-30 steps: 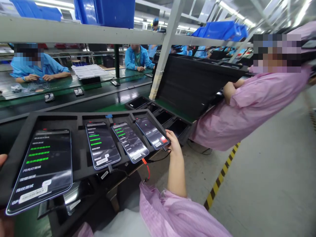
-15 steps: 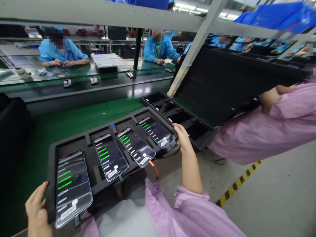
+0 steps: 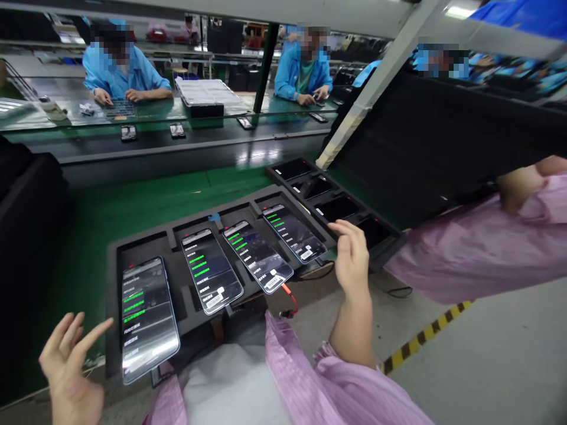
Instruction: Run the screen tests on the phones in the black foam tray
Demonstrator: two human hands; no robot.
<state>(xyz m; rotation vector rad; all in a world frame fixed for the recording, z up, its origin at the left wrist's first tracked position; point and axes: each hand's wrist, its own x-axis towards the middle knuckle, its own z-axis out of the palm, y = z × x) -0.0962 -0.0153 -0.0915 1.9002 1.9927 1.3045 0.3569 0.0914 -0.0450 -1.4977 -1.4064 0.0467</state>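
Currently both hands are off the foam tray (image 3: 113, 277). Left hand (image 3: 75, 369): low at near left, palm up-ish, fingers spread apart, index pointing at the tray's left edge, not touching. Right hand (image 3: 352, 260): just beside the tray's right end, forearm rising from the pink cuff, wrist bent, fingers angled up-left, open, nothing gripped.

Tray sits on the green bench (image 3: 146, 198), between the hands. Four lit smartphones in it, face up, lower ends over the near rim: leftmost (image 3: 150, 324), second (image 3: 211, 271), third (image 3: 257, 257) with red plug (image 3: 286, 288), rightmost (image 3: 295, 233).

Beyond right: second tray (image 3: 271, 172), dark-screened phones (image 3: 337, 208); co-worker's pink sleeve (image 3: 469, 254). Farther: two blue-clad workers (image 3: 126, 74) across the line.
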